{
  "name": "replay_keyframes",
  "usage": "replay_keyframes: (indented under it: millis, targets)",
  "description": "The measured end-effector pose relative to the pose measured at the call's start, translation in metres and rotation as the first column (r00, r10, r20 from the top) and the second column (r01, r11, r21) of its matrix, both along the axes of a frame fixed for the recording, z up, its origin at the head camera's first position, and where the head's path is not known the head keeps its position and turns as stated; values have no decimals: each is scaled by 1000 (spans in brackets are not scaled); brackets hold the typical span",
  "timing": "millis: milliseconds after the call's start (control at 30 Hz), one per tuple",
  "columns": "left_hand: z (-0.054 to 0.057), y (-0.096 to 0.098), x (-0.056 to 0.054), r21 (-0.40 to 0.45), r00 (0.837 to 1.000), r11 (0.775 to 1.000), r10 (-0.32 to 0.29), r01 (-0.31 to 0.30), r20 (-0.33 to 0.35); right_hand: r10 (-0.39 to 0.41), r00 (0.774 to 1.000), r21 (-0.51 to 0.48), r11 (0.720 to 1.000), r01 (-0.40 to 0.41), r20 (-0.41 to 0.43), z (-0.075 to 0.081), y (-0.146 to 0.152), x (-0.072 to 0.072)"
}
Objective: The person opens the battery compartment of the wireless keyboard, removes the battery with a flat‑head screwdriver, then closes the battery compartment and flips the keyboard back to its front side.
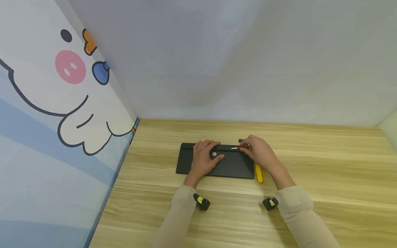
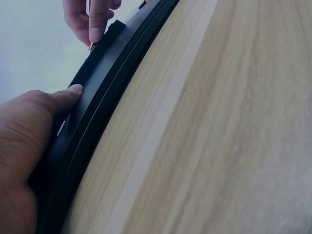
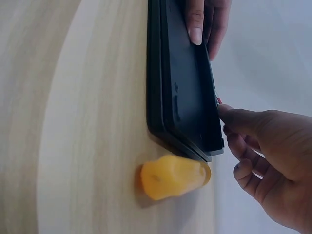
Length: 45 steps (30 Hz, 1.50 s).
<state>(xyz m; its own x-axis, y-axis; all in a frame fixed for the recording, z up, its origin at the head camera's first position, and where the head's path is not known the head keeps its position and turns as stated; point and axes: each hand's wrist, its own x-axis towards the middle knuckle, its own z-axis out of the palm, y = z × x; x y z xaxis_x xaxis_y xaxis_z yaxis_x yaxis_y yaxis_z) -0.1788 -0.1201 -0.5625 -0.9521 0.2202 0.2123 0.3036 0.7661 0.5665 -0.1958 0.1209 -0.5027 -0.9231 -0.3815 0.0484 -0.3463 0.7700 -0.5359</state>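
Observation:
A black keyboard [image 1: 237,165] lies face down, its raised ridge along the far side. My left hand [image 1: 204,158] holds it left of centre, thumb on the underside and fingers over the far edge. Near the ridge's right end, my right hand [image 1: 260,151] pinches a small red and silver battery [image 1: 235,148] between thumb and fingertips. The battery lies along the ridge in the head view; in the right wrist view only a bit of its red end [image 3: 219,101] shows past the thumb.
A yellow handle-like object [image 1: 258,174] lies beside the keyboard's right end. A small black piece [image 1: 240,140] shows just beyond the far edge, partly behind the right hand. Wrist cameras [image 1: 202,202] are on both forearms. A pale wall [image 1: 248,86] rises behind the wooden table [image 1: 325,155].

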Motion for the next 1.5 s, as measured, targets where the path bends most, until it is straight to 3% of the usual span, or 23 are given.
replay_keyframes:
  millis: [467, 1000, 1500]
  targets:
    - [-1, 0, 0, 1, 1000, 1000, -2, 2, -30, 18, 1000, -8, 1000, -18, -10, -4, 1, 2]
    - [-2, 0, -2, 6, 1000, 1000, -1, 1, -27, 38, 999, -28, 999, -38, -12, 5, 17, 2]
    - [-2, -1, -1, -3, 999, 1000, -10, 10, -30, -38, 999, -60, 998, 37, -23, 6, 47, -2]
